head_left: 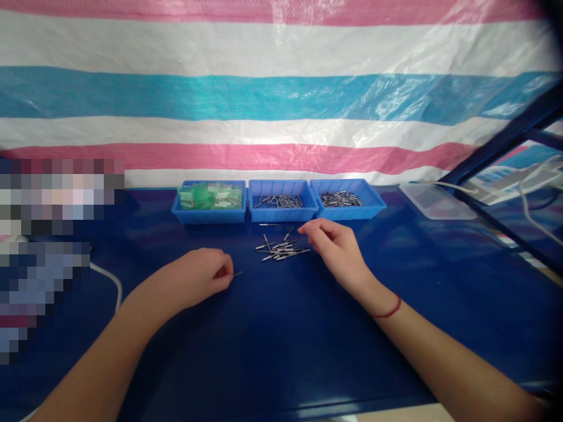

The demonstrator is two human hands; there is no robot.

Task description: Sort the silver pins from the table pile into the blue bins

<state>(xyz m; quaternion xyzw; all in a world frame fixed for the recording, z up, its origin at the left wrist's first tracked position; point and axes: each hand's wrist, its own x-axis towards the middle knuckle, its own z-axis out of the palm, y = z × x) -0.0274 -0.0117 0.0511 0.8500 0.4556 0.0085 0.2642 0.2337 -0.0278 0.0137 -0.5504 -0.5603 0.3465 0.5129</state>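
Note:
My left hand (206, 272) is closed in a pinch on a blind rivet (238, 274), whose thin pin sticks out to the right of the fingertips. My right hand (332, 243) hovers at the right end of a loose pile of blind rivets (281, 252) on the blue table (272, 351). Its thumb and forefinger are pressed together; whether anything is between them is too small to make out. One single rivet (269, 224) lies behind the pile, near the middle bin.
Three blue bins stand in a row: the left bin (211, 217) holds green-and-clear plastic packets, the middle bin (284, 214) long-pinned rivets, the right bin (352, 212) short metal pieces. A clear plastic lid (433, 202) and white cables lie at right. A striped sheet (281, 97) hangs behind.

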